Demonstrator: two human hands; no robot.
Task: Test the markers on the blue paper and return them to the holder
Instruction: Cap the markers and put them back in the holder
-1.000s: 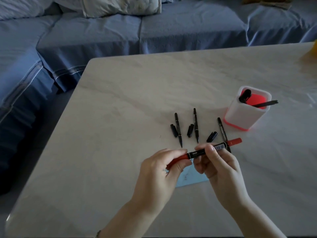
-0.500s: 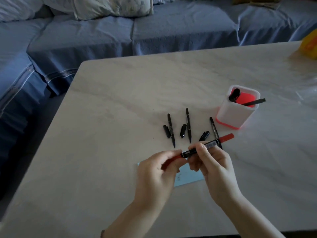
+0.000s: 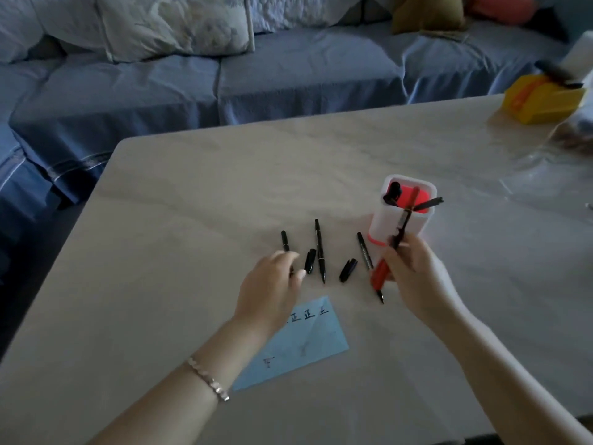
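Left hand (image 3: 272, 284) stretched low over the surface (image 3: 179, 239), fingers curled down across the lower half of the leftmost black marker (image 3: 284, 239); cannot tell whether pinching it or only hovering above it. Just right of the thumb, a loose cap (image 3: 310, 261), then the middle black marker (image 3: 320, 248), uncapped, tip toward the person. Nearer the body, blue paper (image 3: 321, 342) lying flat, test strokes already on it. Further right, a second cap (image 3: 348, 269) and a third black marker (image 3: 364, 248), partly hidden behind the red marker (image 3: 401, 229). Red marker pinched at mid-barrel by the right hand (image 3: 417, 277), fingers closed round it, long axis steep, lower red end toward the surface, upper end overlapping the mouth of the holder (image 3: 381, 223); cannot tell whether inside yet. Holder straight beyond the right hand, well apart from the left. Likely next: a slide along that axis, down into the opening, beside a black marker already leaning inside (image 3: 429, 203).
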